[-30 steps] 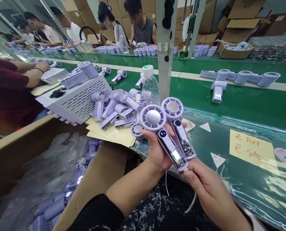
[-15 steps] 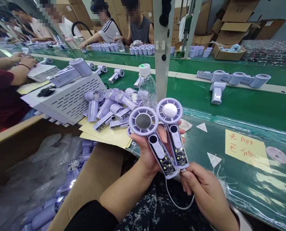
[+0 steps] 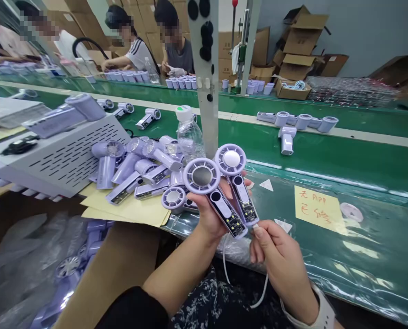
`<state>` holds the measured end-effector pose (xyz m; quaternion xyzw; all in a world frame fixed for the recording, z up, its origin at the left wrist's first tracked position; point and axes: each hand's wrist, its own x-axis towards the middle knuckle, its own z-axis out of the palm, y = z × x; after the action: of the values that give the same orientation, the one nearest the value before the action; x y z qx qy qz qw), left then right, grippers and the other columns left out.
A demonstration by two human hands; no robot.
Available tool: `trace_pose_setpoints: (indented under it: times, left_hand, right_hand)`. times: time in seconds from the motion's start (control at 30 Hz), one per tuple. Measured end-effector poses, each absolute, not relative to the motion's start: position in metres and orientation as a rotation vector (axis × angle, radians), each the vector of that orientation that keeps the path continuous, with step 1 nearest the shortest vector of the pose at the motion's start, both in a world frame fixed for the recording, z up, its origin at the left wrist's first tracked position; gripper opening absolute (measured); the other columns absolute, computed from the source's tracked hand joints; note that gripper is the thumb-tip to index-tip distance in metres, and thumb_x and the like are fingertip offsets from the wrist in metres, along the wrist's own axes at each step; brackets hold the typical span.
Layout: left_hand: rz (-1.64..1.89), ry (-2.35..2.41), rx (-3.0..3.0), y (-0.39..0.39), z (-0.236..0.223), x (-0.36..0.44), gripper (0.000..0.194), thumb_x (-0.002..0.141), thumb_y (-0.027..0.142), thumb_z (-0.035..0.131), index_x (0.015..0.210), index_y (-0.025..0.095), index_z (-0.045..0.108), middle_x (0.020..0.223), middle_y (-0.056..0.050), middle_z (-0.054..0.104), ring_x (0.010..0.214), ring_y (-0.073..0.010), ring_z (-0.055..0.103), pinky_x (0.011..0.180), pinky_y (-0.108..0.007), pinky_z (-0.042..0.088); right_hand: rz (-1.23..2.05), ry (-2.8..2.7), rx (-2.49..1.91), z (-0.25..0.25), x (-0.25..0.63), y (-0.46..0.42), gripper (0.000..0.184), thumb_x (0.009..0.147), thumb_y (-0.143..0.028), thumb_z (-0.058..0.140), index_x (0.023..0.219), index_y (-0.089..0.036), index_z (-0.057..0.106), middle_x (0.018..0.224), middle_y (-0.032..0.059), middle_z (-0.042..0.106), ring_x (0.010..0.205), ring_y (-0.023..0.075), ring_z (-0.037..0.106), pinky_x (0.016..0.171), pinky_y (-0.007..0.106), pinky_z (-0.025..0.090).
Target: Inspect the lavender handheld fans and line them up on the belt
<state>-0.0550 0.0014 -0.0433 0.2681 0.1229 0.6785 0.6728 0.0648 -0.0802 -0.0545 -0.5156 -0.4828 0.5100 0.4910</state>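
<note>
Two lilac handheld fans are together in my left hand, its fingers closed round their handles. The nearer fan has a dark round centre; the farther fan has a shiny pale one. Circuit boards show through both handles. My right hand pinches the plug of a white charging cable at the bottom end of the farther fan's handle. Whether the plug is fully seated I cannot tell. The cable loops down below my hands. Another fan lies on the bench just left of my left hand.
A heap of lilac fans lies on yellow paper beside a slotted metal box. A clear bottle stands by a metal post. A handwritten yellow note lies right. Lower left, a carton adjoins plastic-wrapped fans. Co-workers sit across the green belt.
The view has shifted right, so the bench things appear farther left. My right hand has drawn the cable plug slightly away from my palm side; both fans remain in my left hand.
</note>
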Motion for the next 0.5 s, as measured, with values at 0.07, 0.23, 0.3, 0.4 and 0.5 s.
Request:
trace_pose_setpoints:
  times: [0.07, 0.23, 0.3, 0.4, 0.5]
  left_hand:
    - [1.538, 0.277, 0.609, 0.007, -0.042, -0.056, 0.069, 0.06, 0.089, 0.071, 0.062, 0.02, 0.064, 0.105, -0.009, 0.076, 0.091, -0.0251, 0.073, 0.076, -0.035, 0.06]
    - [1.586, 0.313, 0.621, 0.004, -0.04, -0.056, 0.069, 0.059, 0.088, 0.073, 0.06, 0.02, 0.062, 0.1, -0.009, 0.076, 0.085, -0.0226, 0.072, 0.074, -0.031, 0.06]
    - [1.605, 0.306, 0.639, -0.002, -0.043, -0.051, 0.07, 0.06, 0.089, 0.071, 0.06, 0.02, 0.063, 0.101, -0.009, 0.076, 0.087, -0.0231, 0.072, 0.075, -0.031, 0.06]
    - [1.599, 0.257, 0.652, -0.009, -0.045, -0.044, 0.069, 0.061, 0.089, 0.07, 0.062, 0.02, 0.067, 0.103, -0.009, 0.077, 0.089, -0.0231, 0.073, 0.076, -0.031, 0.061]
    - [1.601, 0.23, 0.648, -0.008, -0.039, -0.046, 0.07, 0.062, 0.089, 0.069, 0.064, 0.019, 0.067, 0.103, -0.009, 0.077, 0.09, -0.0238, 0.073, 0.078, -0.033, 0.062]
  right_hand:
    - [1.256, -1.133, -1.231, -0.057, 0.063, -0.075, 0.047, 0.099, -0.062, 0.059, 0.078, -0.02, 0.058, 0.049, -0.0053, 0.05, 0.047, 0.0137, 0.055, 0.051, 0.025, 0.044]
    - [1.297, -1.077, -1.144, -0.068, 0.053, -0.075, 0.046, 0.101, -0.061, 0.056, 0.078, -0.021, 0.053, 0.052, -0.006, 0.05, 0.049, 0.0129, 0.053, 0.053, 0.025, 0.042]
    - [1.265, -1.046, -1.157, -0.07, 0.054, -0.078, 0.046, 0.103, -0.059, 0.054, 0.077, -0.022, 0.051, 0.05, -0.0069, 0.047, 0.046, 0.0121, 0.049, 0.049, 0.025, 0.039]
    - [1.189, -1.172, -1.183, -0.066, 0.062, -0.084, 0.042, 0.107, -0.051, 0.049, 0.077, -0.022, 0.051, 0.055, -0.0048, 0.049, 0.051, 0.0128, 0.05, 0.052, 0.025, 0.041]
    - [1.028, -1.541, -1.114, -0.051, 0.076, -0.088, 0.033, 0.109, -0.036, 0.045, 0.081, -0.021, 0.055, 0.078, 0.0022, 0.06, 0.075, 0.0163, 0.06, 0.068, 0.027, 0.049]
